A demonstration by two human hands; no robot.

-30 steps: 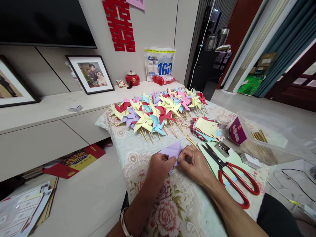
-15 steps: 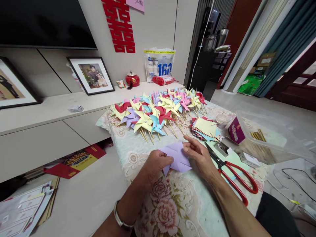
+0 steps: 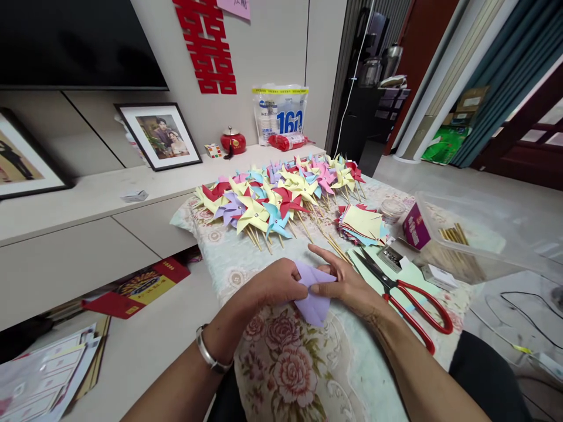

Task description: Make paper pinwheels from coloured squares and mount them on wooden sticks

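Between my two hands is a purple paper square (image 3: 314,308) with slits, its corners partly folded in toward the middle. My left hand (image 3: 279,284) grips its left side, the thumb pressed near the centre. My right hand (image 3: 341,284) pinches the right side with thumb and fingers, while its index finger points away. The fingers behind the paper are partly hidden. Beyond my hands stand many finished paper pinwheels (image 3: 255,215) on sticks. Right of my right hand lie open scissors (image 3: 389,286) with red handles, on pale green paper (image 3: 416,281).
A stack of cut paper (image 3: 363,223) lies behind the scissors, near a small box of metal pins (image 3: 390,258). A clear plastic bin (image 3: 484,237) with sticks (image 3: 455,234) stands at the right. The flowered tablecloth (image 3: 297,375) covers the table; a white cabinet (image 3: 88,211) runs along the left.
My right hand has moved left and now pinches the purple paper near its centre. The paper has turned, and its corners are folded further inward. The view has shifted slightly.
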